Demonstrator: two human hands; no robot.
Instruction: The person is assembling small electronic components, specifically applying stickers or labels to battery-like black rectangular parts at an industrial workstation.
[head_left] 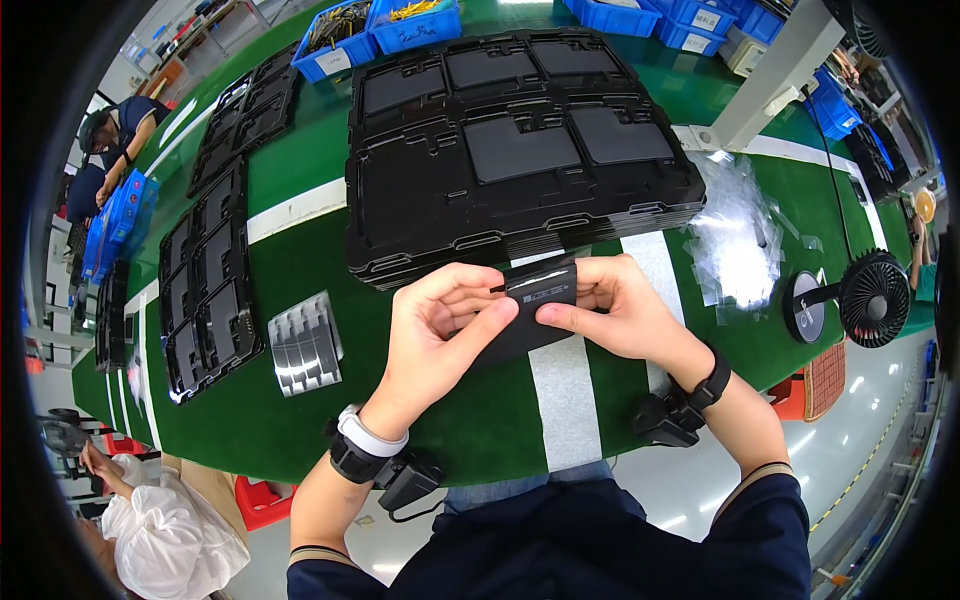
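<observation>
Dark blue sleeves rise from the lower edge, each forearm wearing a black wrist strap with a small black unit clipped to it; the left wrist also carries a white band.

Beyond them spreads the green table point(300, 250), crossed by white stripes. On it, straight ahead, sits the largest thing, a tall stack of black moulded trays point(515, 150) with rectangular pockets. More black trays point(205, 300) lie in a row along the person's left. Blue bins point(380, 30) line the far edge. To the right lies a heap of clear plastic film pieces point(740, 235), and further right a small black desk fan point(875, 298) stands beside a round black disc. A set of silver metal plates point(305, 345) rests near the left trays.

Just in front of the tray stack, both hands meet above the table around a flat black rectangular part point(530, 305). The left hand point(440, 330) grips it from the left side, thumb laid across its front face and the other fingers curled behind it. The right hand point(620, 310) pinches its right edge, thumb on the front near the middle and fingers folded over the top and back. The part is held off the table between the two thumbs, tilted slightly, with a pale strip along its upper edge.
</observation>
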